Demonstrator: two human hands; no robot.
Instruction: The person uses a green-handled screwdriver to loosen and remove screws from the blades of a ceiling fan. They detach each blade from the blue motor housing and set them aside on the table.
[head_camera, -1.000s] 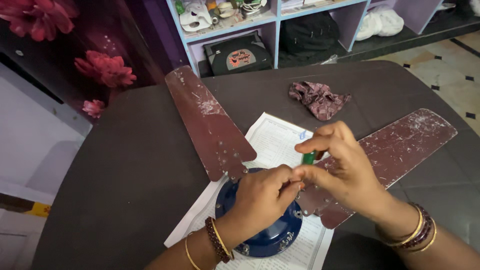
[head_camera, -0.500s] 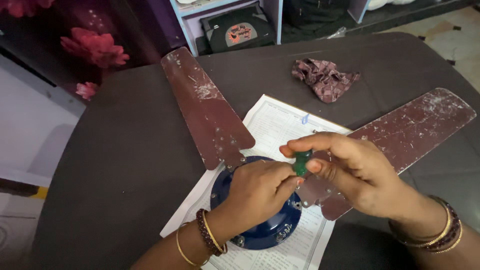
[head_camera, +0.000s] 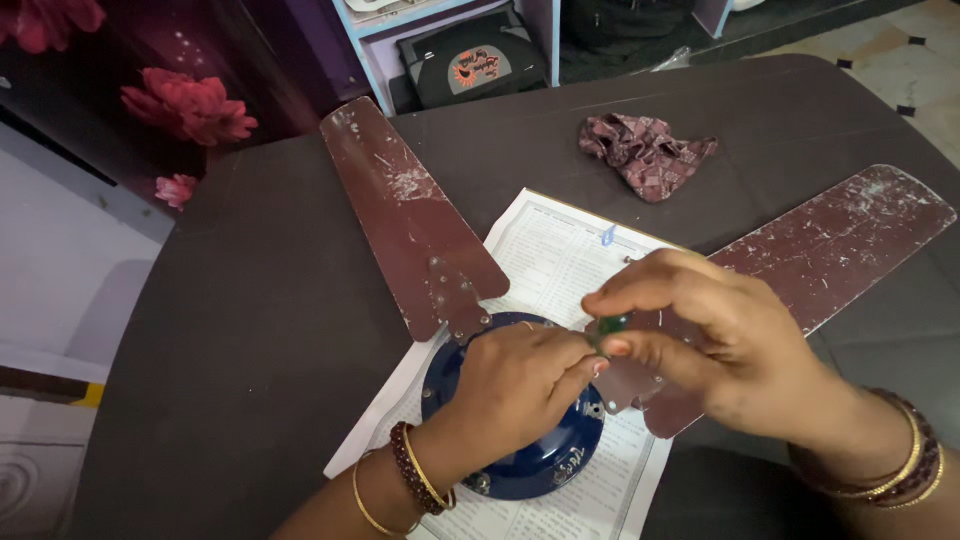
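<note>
Green handle: screwdriver (head_camera: 607, 326) pinched in right hand (head_camera: 720, 345), thumb and fingers closed round it, over the hub's right edge.
Left hand (head_camera: 520, 385): fingertips bunched at the tool's lower end on the blue fan hub (head_camera: 530, 460); whether they grip a screw, cannot tell.
Axis: long axis near upright, tip down toward the right blade (head_camera: 800, 270) root; shaft hidden.
Risk: tip could slip off the screw and jab the steadying fingers, or the screw drop onto the paper (head_camera: 560, 260).
Nearby: left blade (head_camera: 405, 215), crumpled cloth (head_camera: 645, 150), dark table (head_camera: 250, 330).
</note>
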